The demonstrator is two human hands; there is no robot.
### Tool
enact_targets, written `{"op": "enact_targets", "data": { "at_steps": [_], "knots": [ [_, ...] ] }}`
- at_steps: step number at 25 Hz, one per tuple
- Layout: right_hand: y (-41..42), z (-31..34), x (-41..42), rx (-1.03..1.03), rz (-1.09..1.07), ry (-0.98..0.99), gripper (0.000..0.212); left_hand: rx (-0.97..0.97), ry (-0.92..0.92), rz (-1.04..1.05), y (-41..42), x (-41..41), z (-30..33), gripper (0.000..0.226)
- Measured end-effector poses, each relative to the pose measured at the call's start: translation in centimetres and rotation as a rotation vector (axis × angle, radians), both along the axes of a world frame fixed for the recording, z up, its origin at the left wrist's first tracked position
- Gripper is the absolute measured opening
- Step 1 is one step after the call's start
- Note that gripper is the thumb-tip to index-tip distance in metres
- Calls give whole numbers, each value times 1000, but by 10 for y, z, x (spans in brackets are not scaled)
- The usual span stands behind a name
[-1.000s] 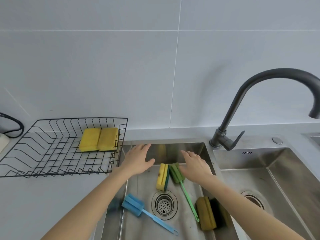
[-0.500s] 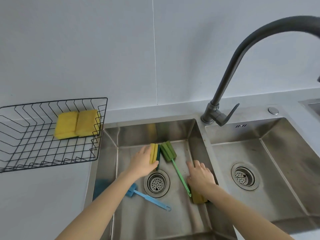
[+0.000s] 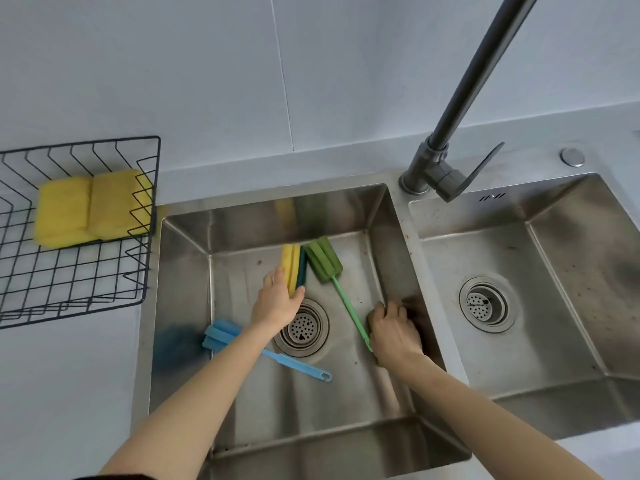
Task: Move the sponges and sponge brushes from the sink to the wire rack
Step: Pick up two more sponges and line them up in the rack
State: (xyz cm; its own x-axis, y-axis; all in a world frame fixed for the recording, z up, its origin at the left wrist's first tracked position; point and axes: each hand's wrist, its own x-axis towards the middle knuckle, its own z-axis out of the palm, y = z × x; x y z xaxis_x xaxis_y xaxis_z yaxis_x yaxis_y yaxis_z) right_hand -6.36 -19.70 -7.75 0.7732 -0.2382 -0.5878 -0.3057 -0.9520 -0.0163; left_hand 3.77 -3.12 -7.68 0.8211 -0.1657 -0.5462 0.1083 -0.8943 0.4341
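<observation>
In the left basin of the sink (image 3: 263, 216), my left hand (image 3: 277, 303) grips the near end of a yellow sponge with a dark green side (image 3: 293, 266), which stands on edge. My right hand (image 3: 393, 329) is closed over a dark yellow sponge (image 3: 371, 317) by the basin's right wall; most of that sponge is hidden. A green sponge brush (image 3: 325, 259) lies between the hands, its handle running to my right hand. A blue sponge brush (image 3: 225, 336) lies at the lower left, partly under my left forearm. Two yellow sponges (image 3: 90, 209) lie in the wire rack (image 3: 104, 282).
A black faucet (image 3: 446, 147) rises between the two basins, above my right hand. The drain strainer (image 3: 303, 329) sits in the middle of the left basin. The right basin (image 3: 540, 306) holds only its drain. The rack stands on the grey counter (image 3: 69, 393) left of the sink.
Both hands have gone down into the left basin. The left closed on the yellow-green sponge and the right closed over the dark yellow sponge. The view has tilted downward.
</observation>
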Motion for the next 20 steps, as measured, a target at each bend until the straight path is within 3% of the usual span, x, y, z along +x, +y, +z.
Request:
{"op": "enact_targets", "data": {
  "at_steps": [11,20],
  "knots": [
    [-3,-10,3,67,-27,1,36,-3,12,169,-9,12,-20,54],
    [-2,-11,5,70,-37,-9,36,-137,225,287,-10,12,-28,59]
  ]
}}
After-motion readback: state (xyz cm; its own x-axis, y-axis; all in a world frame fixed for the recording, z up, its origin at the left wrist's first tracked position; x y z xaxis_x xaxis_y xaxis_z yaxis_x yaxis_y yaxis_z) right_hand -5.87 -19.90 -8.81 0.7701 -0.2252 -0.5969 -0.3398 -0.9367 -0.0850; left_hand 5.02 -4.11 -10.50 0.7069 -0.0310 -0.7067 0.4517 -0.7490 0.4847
